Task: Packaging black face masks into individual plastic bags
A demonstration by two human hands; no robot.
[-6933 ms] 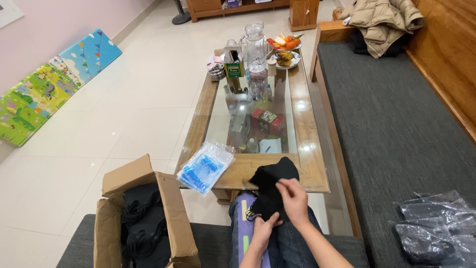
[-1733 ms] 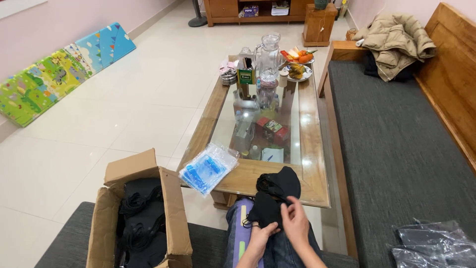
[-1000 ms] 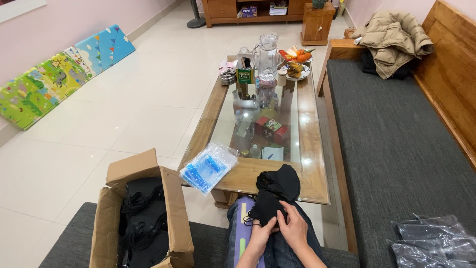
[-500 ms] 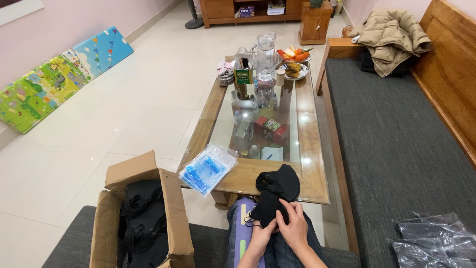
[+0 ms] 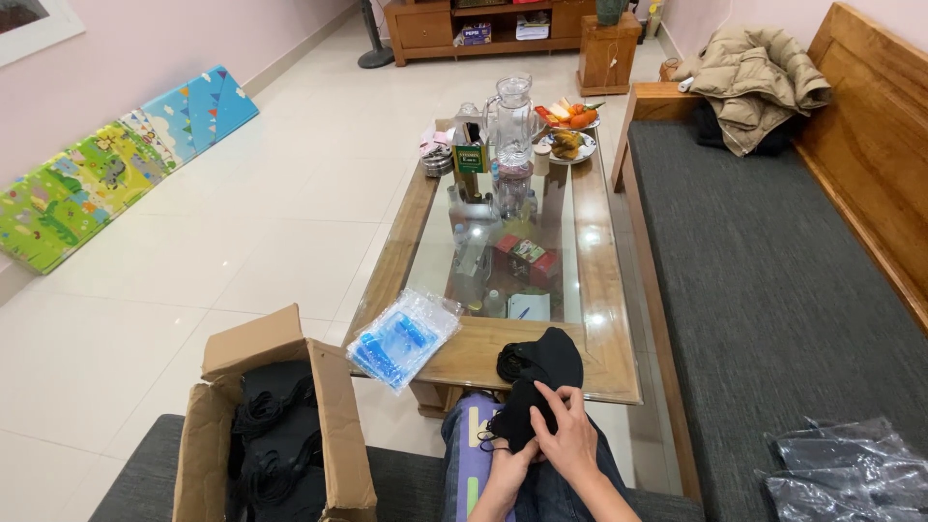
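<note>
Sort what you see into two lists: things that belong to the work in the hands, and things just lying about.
In use: black cloth, left hand, right hand, cardboard box, packet of clear bags.

Lying about: glass jug, fruit plate, coat, play mat.

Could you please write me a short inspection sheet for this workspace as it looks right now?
Surface: glass-topped wooden coffee table, near edge bare wood.
Job's things: black fabric piece held over the lap, its top resting on the table edge.
Clutter: clear bag of blue items overhanging the table corner; glass pitcher; fruit plate; small boxes on the shelf under the glass.
Hands: left hand and right hand both on the black fabric piece.
Cables: nothing seen.
Surroundings: open cardboard box of black items; grey bench cushion; tan jacket; plastic-wrapped dark bundles; colourful play mat against the wall.
</note>
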